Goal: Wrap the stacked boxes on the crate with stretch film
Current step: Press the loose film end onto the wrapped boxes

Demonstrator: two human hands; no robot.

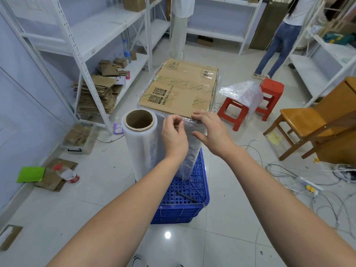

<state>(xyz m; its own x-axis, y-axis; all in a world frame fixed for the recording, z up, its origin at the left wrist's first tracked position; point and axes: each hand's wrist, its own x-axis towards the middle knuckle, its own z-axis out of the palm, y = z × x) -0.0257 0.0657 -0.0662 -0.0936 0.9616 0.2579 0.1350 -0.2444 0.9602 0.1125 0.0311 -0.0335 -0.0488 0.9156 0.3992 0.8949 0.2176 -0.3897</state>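
The stacked boxes (180,89) sit on a blue crate (185,191) in the middle of the floor. Clear stretch film (192,128) already covers the sides of the stack & part of the top. The roll of film (139,143) stands upright on the crate, just beside the stack on its L side, touching it.

L hand (174,135) is at the near top edge of the stack. Its thumb & fingers are curled & pinch a bit of the film there. R hand (211,132) is close by: fingertips rest on the top edge of the box, fingers spread & mostly straight, thumb out to the side, not gripping anything.

A thin dark stick-like thing (185,196) lies on the crate near the front. Two red stools (250,105) w/ bubble wrap (243,93) stand to the R of the stack. Flat cardboard (96,93) is piled on the shelves to the L.
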